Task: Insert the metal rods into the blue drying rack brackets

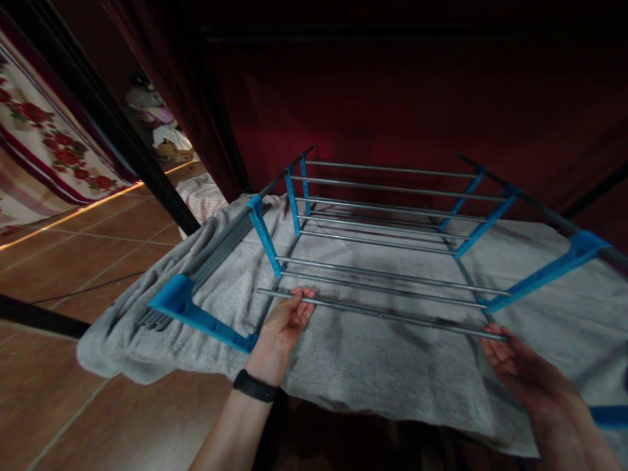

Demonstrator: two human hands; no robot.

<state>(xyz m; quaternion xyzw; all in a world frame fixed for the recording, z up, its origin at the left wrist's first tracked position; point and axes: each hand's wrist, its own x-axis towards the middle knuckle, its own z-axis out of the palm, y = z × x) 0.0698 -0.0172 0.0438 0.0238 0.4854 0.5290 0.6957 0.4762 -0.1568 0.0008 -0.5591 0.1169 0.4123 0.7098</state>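
A thin grey metal rod (380, 315) runs crosswise between my hands. Near its left end, my left hand (289, 317) grips it with the fingers curled around. My right hand (507, 356) pinches the same rod at its right end. Just beyond lies a partly assembled rack, with blue plastic brackets (265, 235) on two dark side poles and several metal crossbars (392, 237) joining them. The near left blue bracket (196, 314) stands beside my left wrist, and a blue bracket (544, 271) is above my right hand. A black band is on my left wrist.
A grey blanket (343, 366) covers the surface beneath the rack. Several loose grey rods (220, 248) lie bundled at its left. A dark red panel (392, 104) rises behind. Tiled floor (44, 281) and a floral cloth (63, 144) are at the left, past a dark post (147, 170).
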